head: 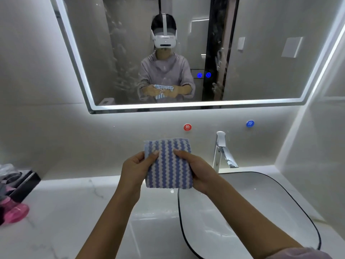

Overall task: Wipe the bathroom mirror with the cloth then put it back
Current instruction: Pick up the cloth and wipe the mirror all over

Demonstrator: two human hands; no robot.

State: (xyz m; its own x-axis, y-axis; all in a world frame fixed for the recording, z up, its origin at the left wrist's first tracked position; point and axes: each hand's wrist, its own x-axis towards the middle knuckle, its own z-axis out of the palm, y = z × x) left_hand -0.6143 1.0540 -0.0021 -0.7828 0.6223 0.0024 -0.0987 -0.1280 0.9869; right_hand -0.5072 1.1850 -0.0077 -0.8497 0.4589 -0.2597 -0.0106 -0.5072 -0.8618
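A single wide-angle view looks from the person's head, forward and down. It faces the wall squarely: the mirror [270, 62] fills the upper half of the frame, the tabletop [65, 212] and sink [242, 212] the lower half. The left hand [134, 165] and right hand [197, 171] sit nearest, at centre. The mirror reflects the headset [165, 41] at upper centre.

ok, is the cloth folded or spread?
Folded: the cloth is a compact rectangle, a second layer peeking out top left, gripped by left hand and right hand.

Open air up to the mirror [261, 62] — faucet [221, 146] stands rightward.
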